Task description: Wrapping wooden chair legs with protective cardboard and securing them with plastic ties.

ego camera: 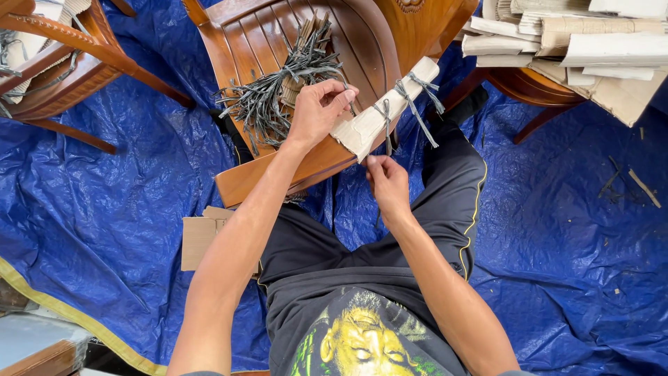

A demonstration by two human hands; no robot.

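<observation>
Step in hand, by my judgement: tying cardboard padding to the wooden chair (306, 42). The cardboard strip (379, 115) lies along the chair's near edge rail, two grey ties already knotted round it. Your left hand (316, 111) presses the strip's end, fingers closed on it. Your right hand (388, 184) pinches a grey strap (387, 132) below the rail. Next calls for pulling that strap taut and knotting it. Spare straps (268, 94) lie bundled on the chair's slats.
</observation>
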